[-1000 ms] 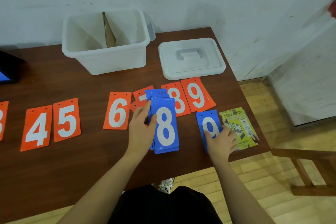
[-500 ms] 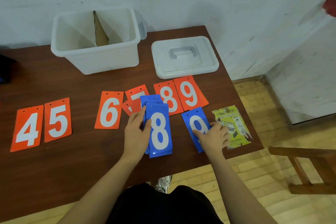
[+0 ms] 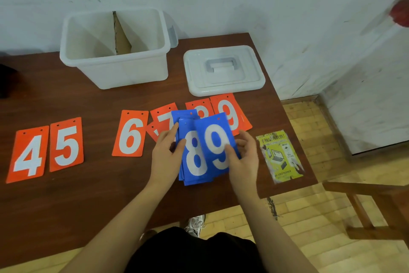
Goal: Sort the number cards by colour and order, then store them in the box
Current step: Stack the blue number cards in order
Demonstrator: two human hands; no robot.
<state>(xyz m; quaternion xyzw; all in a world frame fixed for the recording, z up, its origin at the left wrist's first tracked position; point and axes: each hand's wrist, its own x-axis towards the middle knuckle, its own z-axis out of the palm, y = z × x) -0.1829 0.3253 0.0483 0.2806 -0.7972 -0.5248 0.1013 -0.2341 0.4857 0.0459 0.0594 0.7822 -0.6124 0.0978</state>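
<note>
A stack of blue number cards (image 3: 192, 162) with an 8 on top lies near the table's front edge. My left hand (image 3: 167, 155) grips its left side. My right hand (image 3: 244, 157) pinches the blue 9 card (image 3: 215, 140) and holds it tilted over the stack's right half. Orange cards lie in a row: 4 (image 3: 27, 154), 5 (image 3: 66, 144), 6 (image 3: 130, 133), a partly covered 7 (image 3: 162, 120), 8 (image 3: 199, 107) and 9 (image 3: 232, 113). The open white box (image 3: 112, 66) with a cardboard divider stands at the back.
The box's white lid (image 3: 223, 71) lies right of the box. A yellow leaflet (image 3: 280, 156) sits at the table's right edge. A wooden chair frame (image 3: 371, 208) stands on the floor to the right. A dark object (image 3: 5, 80) shows at the far left.
My right hand has lifted the blue 9 off the table and carried it left over the blue stack. The left hand has stayed on the stack's left side.
</note>
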